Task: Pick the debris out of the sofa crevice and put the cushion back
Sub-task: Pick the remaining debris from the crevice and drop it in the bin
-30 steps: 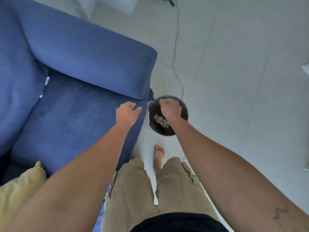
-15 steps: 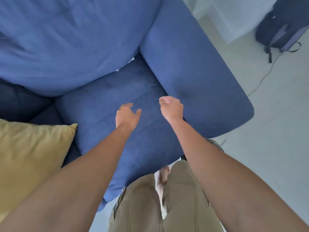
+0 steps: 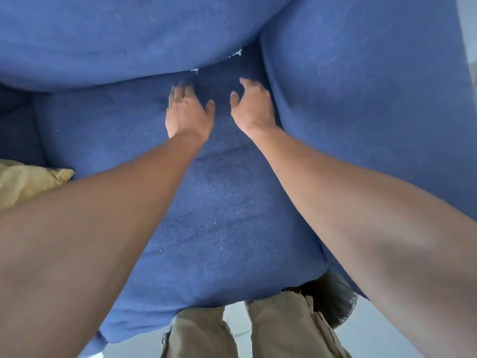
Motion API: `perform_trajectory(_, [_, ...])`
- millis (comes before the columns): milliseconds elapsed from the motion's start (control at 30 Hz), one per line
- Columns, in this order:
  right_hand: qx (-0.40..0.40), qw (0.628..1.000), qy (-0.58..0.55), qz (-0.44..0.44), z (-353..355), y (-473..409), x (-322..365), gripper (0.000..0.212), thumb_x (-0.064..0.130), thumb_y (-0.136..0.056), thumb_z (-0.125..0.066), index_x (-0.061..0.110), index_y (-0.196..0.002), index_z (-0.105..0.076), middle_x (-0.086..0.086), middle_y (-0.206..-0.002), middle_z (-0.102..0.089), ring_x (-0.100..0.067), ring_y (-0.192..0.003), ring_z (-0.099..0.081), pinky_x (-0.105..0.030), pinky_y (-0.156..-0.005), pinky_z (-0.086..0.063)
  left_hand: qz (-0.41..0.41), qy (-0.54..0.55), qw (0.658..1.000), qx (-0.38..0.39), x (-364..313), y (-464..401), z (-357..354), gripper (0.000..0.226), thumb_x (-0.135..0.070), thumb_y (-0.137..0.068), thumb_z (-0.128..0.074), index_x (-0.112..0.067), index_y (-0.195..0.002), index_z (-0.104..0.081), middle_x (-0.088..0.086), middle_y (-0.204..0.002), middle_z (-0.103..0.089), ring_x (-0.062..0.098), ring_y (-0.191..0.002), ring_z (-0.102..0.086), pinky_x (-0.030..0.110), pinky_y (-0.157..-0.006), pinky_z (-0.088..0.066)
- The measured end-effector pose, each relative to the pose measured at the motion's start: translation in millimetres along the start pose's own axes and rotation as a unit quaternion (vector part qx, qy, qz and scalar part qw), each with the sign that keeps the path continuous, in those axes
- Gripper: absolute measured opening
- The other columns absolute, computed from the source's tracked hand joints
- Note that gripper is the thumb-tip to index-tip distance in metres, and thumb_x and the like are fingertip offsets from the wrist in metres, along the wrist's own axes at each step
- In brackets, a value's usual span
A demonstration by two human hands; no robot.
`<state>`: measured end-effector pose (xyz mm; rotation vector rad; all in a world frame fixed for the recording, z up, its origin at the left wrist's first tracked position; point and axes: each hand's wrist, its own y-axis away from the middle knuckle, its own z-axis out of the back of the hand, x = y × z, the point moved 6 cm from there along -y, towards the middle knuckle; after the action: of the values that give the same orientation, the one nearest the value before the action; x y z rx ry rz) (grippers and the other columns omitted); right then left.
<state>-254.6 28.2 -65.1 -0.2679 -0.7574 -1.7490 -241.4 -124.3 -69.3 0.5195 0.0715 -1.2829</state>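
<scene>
1. At left edge of frame: a yellow pillow [image 3: 28, 180] lies beside the seat [image 3: 219, 202], clear of the work area.
2. Upper left to centre: the back cushion [image 3: 124, 34] bulges over the seat's rear; where the two meet runs the crevice [image 3: 219, 64].
3. Centre: the left hand [image 3: 188, 113] reaches palm-down toward the crevice, fingers loosely spread and empty, fingertips blurred; contact with the fabric cannot be told.
4. Centre, just above the hands: white debris [image 3: 235, 53] shows in the crevice, with a smaller scrap to its left. Fine specks also dot the seat lower down.
5. Right of centre: the right hand [image 3: 251, 107] is cupped open, thumb apart from the fingers, holding nothing. It sits nearest the debris, so it is probably the picking hand.
6. Right: the armrest [image 3: 361, 86] walls the seat and narrows the corner.
7. Lower right: a dark bin [image 3: 335, 303] peeks from under the seat edge, likely kept near to take the debris.
</scene>
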Motion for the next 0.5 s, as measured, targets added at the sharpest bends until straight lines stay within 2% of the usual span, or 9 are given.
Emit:
perform_trajectory(100, [-0.02,0.998,0.047,0.046,-11.9,-32.7,0.4,0.045,0.023,-0.099,-0.048,0.008,-0.141,-0.045,-0.01,-0.139,-0.051,-0.024,-0.13,-0.047,-0.028,-0.104,-0.036,-0.054,-0.041,0.997,-0.026,-6.8,-19.4,-15.8,0.061,-0.041,-0.098,-0.044,-0.006,-0.147,-0.034,0.011,-0.151,-0.037,0.028,-0.142,-0.031,0.039,-0.113,-0.032])
perform_trajectory(200, [-0.032,0.993,0.09,0.068,-26.8,-52.4,-1.4,0.049,0.03,-0.1,-0.044,0.012,-0.145,-0.039,-0.008,-0.142,-0.048,-0.023,-0.13,-0.047,-0.03,-0.104,-0.037,-0.089,-0.098,0.99,-0.038,-4.6,-21.5,-34.7,0.06,-0.043,-0.1,-0.034,-0.008,-0.148,-0.032,0.012,-0.147,-0.042,0.029,-0.135,-0.039,0.04,-0.108,-0.031])
perform_trajectory(333, [-0.076,0.984,0.137,0.083,-39.3,-55.7,-2.0,0.059,0.04,-0.099,-0.041,0.017,-0.152,-0.025,-0.003,-0.138,-0.054,-0.023,-0.121,-0.054,-0.033,-0.096,-0.042,-0.073,-0.13,0.986,-0.072,-1.4,-26.8,-40.6,0.056,-0.048,-0.1,-0.028,-0.009,-0.137,-0.044,0.012,-0.128,-0.055,0.032,-0.118,-0.05,0.042,-0.098,-0.035])
perform_trajectory(400, [-0.11,0.977,0.162,0.083,-34.5,-60.7,1.3,0.06,0.045,-0.098,-0.042,0.017,-0.149,-0.029,-0.002,-0.137,-0.055,-0.021,-0.116,-0.059,-0.032,-0.09,-0.046,-0.045,-0.125,0.987,-0.093,-3.9,-35.6,-35.9,0.055,-0.049,-0.1,-0.027,-0.008,-0.13,-0.047,0.012,-0.124,-0.057,0.031,-0.115,-0.052,0.041,-0.097,-0.035])
perform_trajectory(500, [-0.136,0.971,0.185,0.073,-26.7,-71.5,6.6,0.055,0.055,-0.096,-0.042,0.021,-0.139,-0.043,-0.001,-0.14,-0.047,-0.022,-0.104,-0.064,-0.03,-0.079,-0.05,-0.008,-0.116,0.987,-0.115,-5.8,-47.9,-32.0,0.058,-0.051,-0.101,-0.028,-0.007,-0.135,-0.043,0.012,-0.128,-0.058,0.029,-0.118,-0.053,0.038,-0.098,-0.036])
